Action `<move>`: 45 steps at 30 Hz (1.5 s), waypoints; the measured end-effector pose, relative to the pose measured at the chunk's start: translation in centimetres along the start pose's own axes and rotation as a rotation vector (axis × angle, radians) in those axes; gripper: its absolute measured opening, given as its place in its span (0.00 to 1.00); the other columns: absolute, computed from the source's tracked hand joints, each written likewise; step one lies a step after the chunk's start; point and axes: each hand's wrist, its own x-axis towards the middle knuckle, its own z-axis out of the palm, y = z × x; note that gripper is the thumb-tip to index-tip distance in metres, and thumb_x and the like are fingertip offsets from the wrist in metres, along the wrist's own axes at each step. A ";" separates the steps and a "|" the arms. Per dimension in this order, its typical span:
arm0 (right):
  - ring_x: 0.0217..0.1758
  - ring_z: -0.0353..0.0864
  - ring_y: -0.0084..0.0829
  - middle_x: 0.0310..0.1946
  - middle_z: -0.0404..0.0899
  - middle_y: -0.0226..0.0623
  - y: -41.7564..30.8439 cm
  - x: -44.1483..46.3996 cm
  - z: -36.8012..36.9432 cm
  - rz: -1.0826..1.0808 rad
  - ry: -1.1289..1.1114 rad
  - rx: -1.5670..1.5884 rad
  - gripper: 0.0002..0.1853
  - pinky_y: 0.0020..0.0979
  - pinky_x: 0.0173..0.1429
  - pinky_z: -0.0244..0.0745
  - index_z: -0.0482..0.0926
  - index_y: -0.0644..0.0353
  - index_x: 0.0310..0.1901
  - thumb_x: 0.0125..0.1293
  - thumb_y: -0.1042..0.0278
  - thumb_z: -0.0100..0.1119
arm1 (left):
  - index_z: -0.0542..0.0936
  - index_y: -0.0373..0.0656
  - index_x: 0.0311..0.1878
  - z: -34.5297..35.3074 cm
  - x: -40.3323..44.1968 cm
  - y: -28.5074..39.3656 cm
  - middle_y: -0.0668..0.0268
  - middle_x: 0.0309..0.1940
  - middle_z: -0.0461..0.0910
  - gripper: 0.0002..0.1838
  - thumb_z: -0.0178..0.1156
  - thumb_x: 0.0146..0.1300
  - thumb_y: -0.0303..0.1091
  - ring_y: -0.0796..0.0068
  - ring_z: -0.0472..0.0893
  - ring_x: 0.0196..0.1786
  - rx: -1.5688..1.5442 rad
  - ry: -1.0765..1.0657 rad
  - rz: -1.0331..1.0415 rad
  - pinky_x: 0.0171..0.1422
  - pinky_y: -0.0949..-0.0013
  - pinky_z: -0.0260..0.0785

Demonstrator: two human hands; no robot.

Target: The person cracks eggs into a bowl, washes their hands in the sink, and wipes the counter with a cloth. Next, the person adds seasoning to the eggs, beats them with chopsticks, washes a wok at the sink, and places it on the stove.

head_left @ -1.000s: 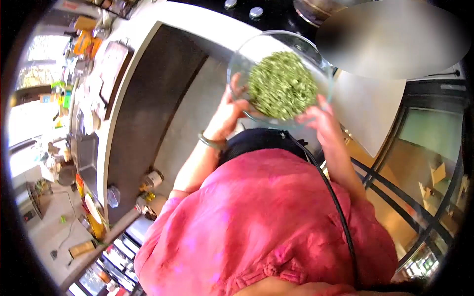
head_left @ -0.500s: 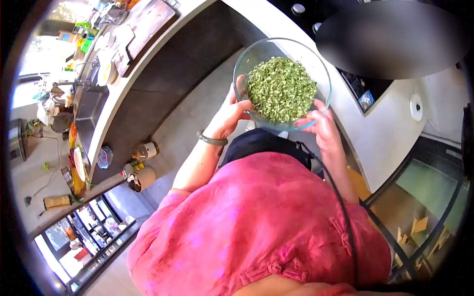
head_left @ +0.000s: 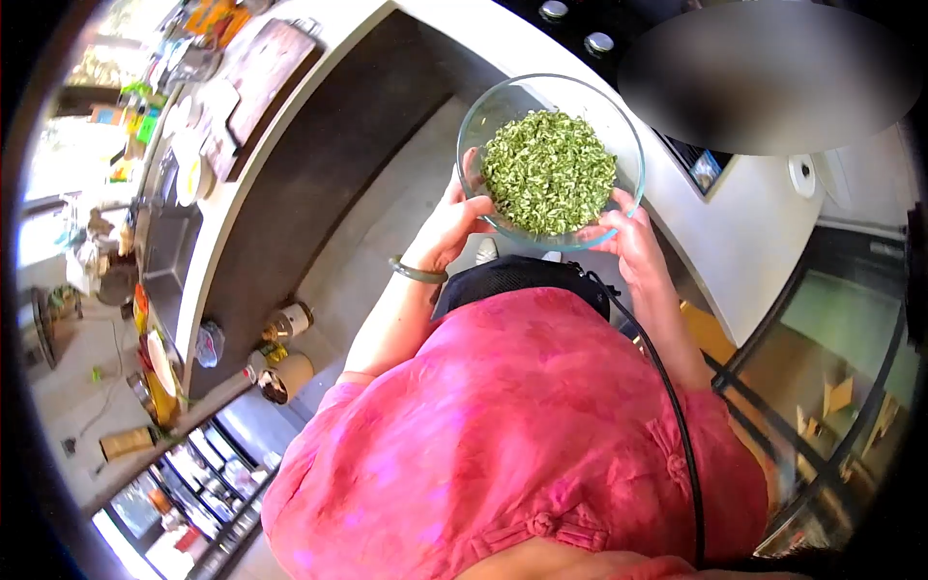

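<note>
Between my two hands I hold a clear glass bowl (head_left: 633, 145) in front of my body, above the floor and beside the white counter. Chopped green pieces (head_left: 549, 174), with some pale bits among them, fill its lower part. My left hand (head_left: 452, 217), with a bangle (head_left: 418, 272) on the wrist, grips the bowl's near left side. Opposite it, my right hand (head_left: 633, 237) grips the near right side, thumb along the rim. Fingers under the bowl are partly hidden or seen through the glass.
The white counter (head_left: 744, 251) curves along the right, with a black stove (head_left: 570, 29) at the back. To the left, a wooden cutting board (head_left: 266, 82) lies by a sink (head_left: 174, 246). A paper bag (head_left: 287, 377) and jar (head_left: 295, 319) stand on the floor. A black cable (head_left: 667, 387) hangs down my front.
The room has shifted in view as my body and head turned slightly. Both hands still hold the bowl, which stays nearly the same place in view.
</note>
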 end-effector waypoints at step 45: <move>0.38 0.79 0.56 0.41 0.73 0.58 10.0 5.2 3.0 -0.344 0.807 0.741 0.14 0.37 0.36 0.86 0.64 0.75 0.42 0.53 0.78 0.44 | 0.75 0.28 0.46 -3.4 -11.4 20.3 0.48 0.46 0.71 0.33 0.60 0.52 0.54 0.61 0.72 0.47 -0.769 -1.678 -0.068 0.49 0.66 0.65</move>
